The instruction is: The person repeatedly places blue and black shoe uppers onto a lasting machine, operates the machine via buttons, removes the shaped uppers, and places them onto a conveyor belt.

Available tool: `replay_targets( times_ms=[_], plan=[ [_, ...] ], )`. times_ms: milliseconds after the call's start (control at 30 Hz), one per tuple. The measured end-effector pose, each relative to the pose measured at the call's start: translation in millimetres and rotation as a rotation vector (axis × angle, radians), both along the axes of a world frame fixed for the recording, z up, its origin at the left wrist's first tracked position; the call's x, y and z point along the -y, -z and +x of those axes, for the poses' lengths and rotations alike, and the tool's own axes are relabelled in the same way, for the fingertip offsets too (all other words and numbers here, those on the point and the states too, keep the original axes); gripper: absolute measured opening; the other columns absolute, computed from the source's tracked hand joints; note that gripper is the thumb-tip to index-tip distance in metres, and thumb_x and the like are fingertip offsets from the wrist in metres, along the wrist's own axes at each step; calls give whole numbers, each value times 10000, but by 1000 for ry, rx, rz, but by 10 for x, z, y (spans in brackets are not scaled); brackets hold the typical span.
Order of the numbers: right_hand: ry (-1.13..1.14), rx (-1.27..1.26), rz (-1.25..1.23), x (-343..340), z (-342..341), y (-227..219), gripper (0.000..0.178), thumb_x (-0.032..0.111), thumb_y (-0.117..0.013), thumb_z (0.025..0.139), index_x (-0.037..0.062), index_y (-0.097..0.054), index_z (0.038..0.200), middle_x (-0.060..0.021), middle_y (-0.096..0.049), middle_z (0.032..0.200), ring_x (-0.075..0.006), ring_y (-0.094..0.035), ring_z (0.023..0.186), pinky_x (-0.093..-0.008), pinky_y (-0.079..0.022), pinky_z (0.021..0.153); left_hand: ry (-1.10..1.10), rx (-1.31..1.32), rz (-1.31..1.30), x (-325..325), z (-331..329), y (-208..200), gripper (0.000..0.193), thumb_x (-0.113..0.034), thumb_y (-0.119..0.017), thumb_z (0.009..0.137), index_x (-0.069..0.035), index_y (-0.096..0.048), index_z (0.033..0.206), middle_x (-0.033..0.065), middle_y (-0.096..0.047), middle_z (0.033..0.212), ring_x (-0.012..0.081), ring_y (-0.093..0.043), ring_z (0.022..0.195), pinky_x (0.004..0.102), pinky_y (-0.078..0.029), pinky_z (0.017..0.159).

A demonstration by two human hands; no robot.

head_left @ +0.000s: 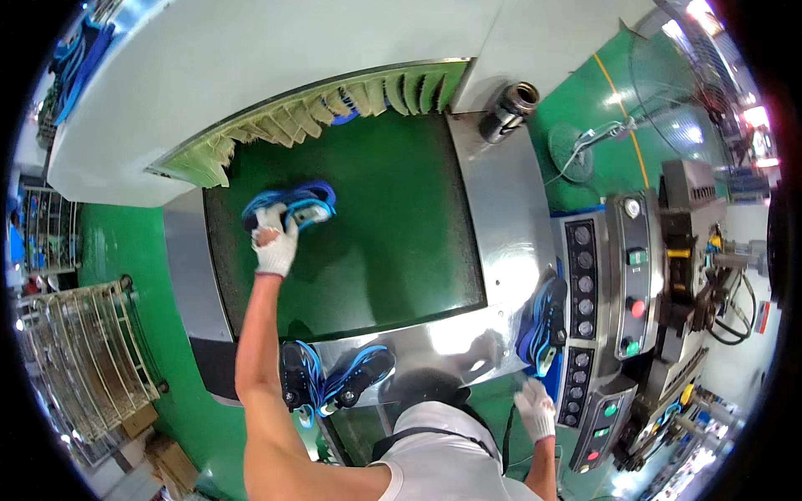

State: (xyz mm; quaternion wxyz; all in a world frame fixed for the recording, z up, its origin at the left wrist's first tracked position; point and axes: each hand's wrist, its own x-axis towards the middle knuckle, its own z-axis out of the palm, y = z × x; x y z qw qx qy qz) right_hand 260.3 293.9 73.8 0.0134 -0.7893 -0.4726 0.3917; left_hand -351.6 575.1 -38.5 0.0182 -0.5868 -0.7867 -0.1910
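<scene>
My left hand [276, 240], in a white glove, reaches over the green conveyor belt [393, 225]. Its fingers are closed on a blue shoe [311, 209], one of what looks like a pair lying together; the glove hides part of them. My right hand [536, 409], also gloved, hangs low at the right with its fingers apart and nothing visible in them. Just above it, a black-and-blue shoe [545, 330] rests at the steel table's right edge. Two more shoes, black with bright blue strips, sit on the front ledge: one shoe [296, 376] beside my left arm, another shoe [359, 377] farther right.
A fringed curtain [309, 117] hangs across the white machine's opening, with something blue partly behind it. A dark metal canister [510, 111] stands at the back right corner. Control panels [631, 275] line the right side. A wire rack cart [88, 363] and a fan [576, 154] stand on the floor.
</scene>
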Motion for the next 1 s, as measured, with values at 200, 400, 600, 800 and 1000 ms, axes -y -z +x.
replay_targets(
  times_ms=[200,400,600,800,1000],
  plan=[
    [-476,65,418,-837,-1031,-349,915,480,-664,881,-46,-313,1543,-268,-474,1494,-423,-441,1406,-451,-342,1172,631,364,-165,751,2147,-960,257,-130,-714,832,-59,-663,1073,163,-646,1035,363,-648,975,442,-533,858],
    [-208,109,722,-485,-76,-945,437,60,-603,756,-3,-561,1186,-222,-635,1044,-420,-626,994,-466,-504,882,1294,665,-186,1364,4464,-2134,348,-117,-799,797,-35,-638,1095,138,-636,1060,307,-659,948,395,-542,828],
    [832,-504,532,1341,1446,-1177,746,316,-854,762,43,-566,1394,-71,-727,1087,-185,-677,889,-328,-540,825,1755,882,-155,1779,6568,-3283,649,-21,-729,816,-2,-481,1415,162,-589,1228,258,-643,1056,377,-543,930],
    [1467,-1027,1345,2718,1724,-1122,510,59,-753,766,-14,-597,1246,-33,-685,932,-73,-627,647,-236,-498,540,1760,981,-370,2480,8796,-2919,610,-196,-664,964,10,-401,1475,190,-490,1442,319,-538,1303,416,-444,1105],
    [2030,-564,1311,3328,1679,-1118,343,170,-761,740,160,-461,573,77,-446,555,-48,-402,467,-260,-316,441,1543,553,-500,3313,10933,-2116,867,-383,-663,919,50,-252,1547,314,-454,1476,431,-482,1364,448,-384,1139]
  ],
)
